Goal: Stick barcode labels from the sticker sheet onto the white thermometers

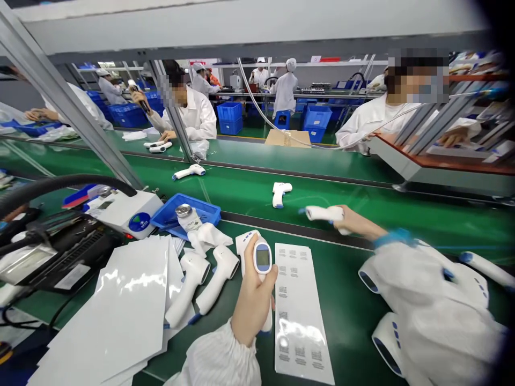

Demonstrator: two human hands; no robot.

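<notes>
My left hand (249,300) is wrapped round a white infrared thermometer (263,256), its grey screen facing me. Part of another white thermometer (244,239) shows just behind that hand. Two more, a left thermometer (187,284) and a right thermometer (219,279), lie to the left. At its right is a sheet of printed labels (300,311), with some gaps in its rows. Stretched over the green belt, my right hand (356,221) grips another infrared thermometer (322,213), slightly blurred. Several thermometers lie under and beside my right sleeve, partly hidden, including one (390,343).
On the green conveyor belt (237,187) lie a thermometer (280,194) and another (190,171). A blue tray (209,209) holds a metal-capped bottle. White sheets (116,305) and a white device (137,212) occupy the left. Metal posts rise nearby; co-workers sit across the belt.
</notes>
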